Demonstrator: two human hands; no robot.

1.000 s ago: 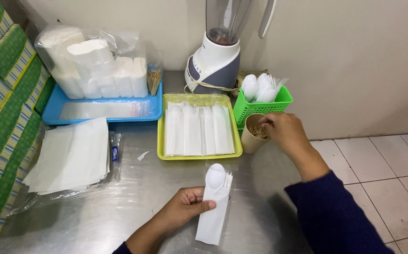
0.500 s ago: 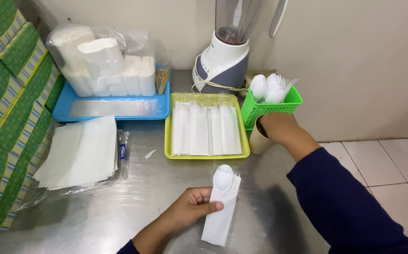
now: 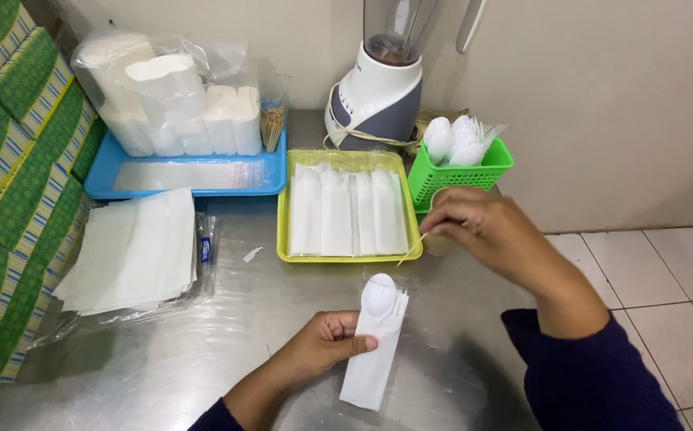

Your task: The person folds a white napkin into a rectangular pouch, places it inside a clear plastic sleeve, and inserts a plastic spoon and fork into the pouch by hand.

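Now | left hand pins napkin | right hand pinches toothpick, hiding cup

Blender jar top cut off by frame edge; cup behind right hand mostly hidden.

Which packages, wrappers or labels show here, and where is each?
Clear plastic bag of white napkin rolls: back left, in the blue tray.
Clear wrapper with a small blue label: under the white paper stack, left.
Clear sleeve holding white spoon, fork and napkin: under the left hand.
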